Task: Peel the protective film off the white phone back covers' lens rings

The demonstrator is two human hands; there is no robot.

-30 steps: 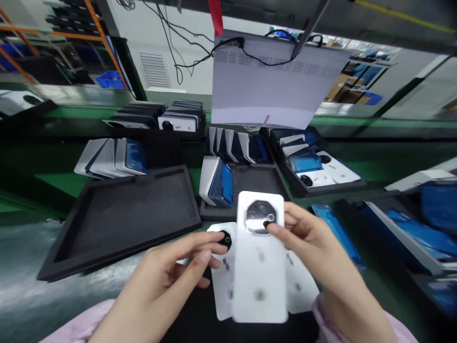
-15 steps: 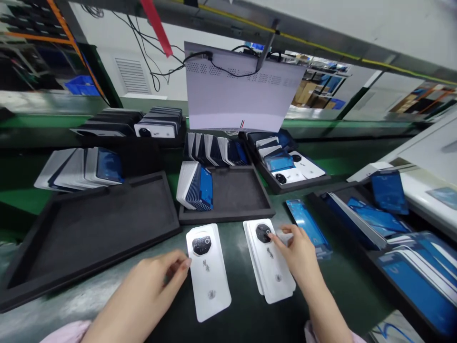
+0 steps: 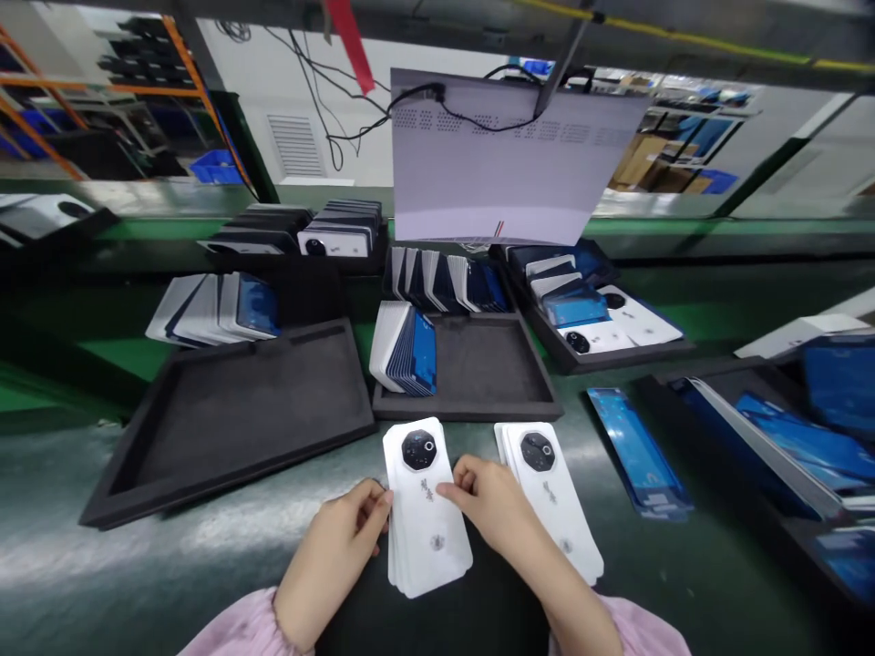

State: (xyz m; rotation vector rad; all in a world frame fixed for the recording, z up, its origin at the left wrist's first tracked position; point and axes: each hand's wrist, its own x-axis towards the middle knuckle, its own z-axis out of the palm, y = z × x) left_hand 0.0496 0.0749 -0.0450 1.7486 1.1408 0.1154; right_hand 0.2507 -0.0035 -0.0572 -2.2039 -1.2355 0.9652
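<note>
1. Nearest, about mid-width toward the near edge of the green tabletop [image 3: 198, 547]: a left stack [image 3: 434, 524] of white panels, lying flat, slightly fanned, topped by a dark round camera patch [image 3: 418, 450].

2. At the right edge of the top panel, pinching with the right hand [image 3: 492, 510]: thumb over the face, index finger close beside.

3. Against the left edge of the same stack, the left hand [image 3: 334, 538], thumb and fingers drawn close; pinching or only steadying, cannot tell.

4. Changed within the last half second: right hand off the right stack [image 3: 553, 483] and across to the left one, with more layered edges now showing there. Probably one or more panels moved over, with both hands now busy at a single pile.

5. Behind the right forearm, partly covered: the right stack, several panels deep. Farther toward the right edge: a blue-filmed panel [image 3: 639, 451], lying alone.

6. Beyond, toward the left edge: a dark left tray [image 3: 266, 392]. Centrally: a middle tray [image 3: 485, 364], with a leaning row of panels [image 3: 405, 351] at its left end.

7. Farthest, past the trays: the back of a monitor [image 3: 509, 173].
</note>
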